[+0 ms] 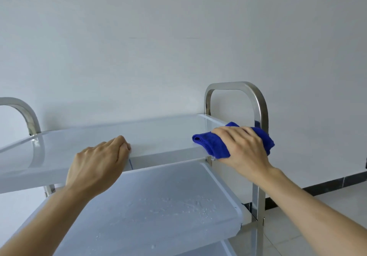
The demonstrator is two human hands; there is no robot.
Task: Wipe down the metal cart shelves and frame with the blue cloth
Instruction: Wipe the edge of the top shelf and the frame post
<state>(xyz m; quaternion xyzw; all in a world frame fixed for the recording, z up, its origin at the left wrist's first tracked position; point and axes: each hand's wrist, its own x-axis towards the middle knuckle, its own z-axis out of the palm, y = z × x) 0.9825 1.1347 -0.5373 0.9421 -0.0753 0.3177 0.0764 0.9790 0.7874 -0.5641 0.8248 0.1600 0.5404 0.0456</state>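
Observation:
The metal cart fills the lower half of the view. Its top shelf (151, 134) is shiny and runs from left to right. My right hand (242, 146) grips the folded blue cloth (212, 143) at the shelf's near right corner, beside the upright frame post (260, 116). My left hand (101, 162) grips the front edge of the top shelf near its middle, with fingers curled over the rim. The middle shelf (158, 206) below carries water droplets.
A curved steel handle (236, 85) rises at the cart's right end, and another handle (21, 108) at the left. A white wall stands close behind. A tiled floor (297, 226) with a dark skirting strip shows at the right. A lower shelf edge peeks out at the bottom.

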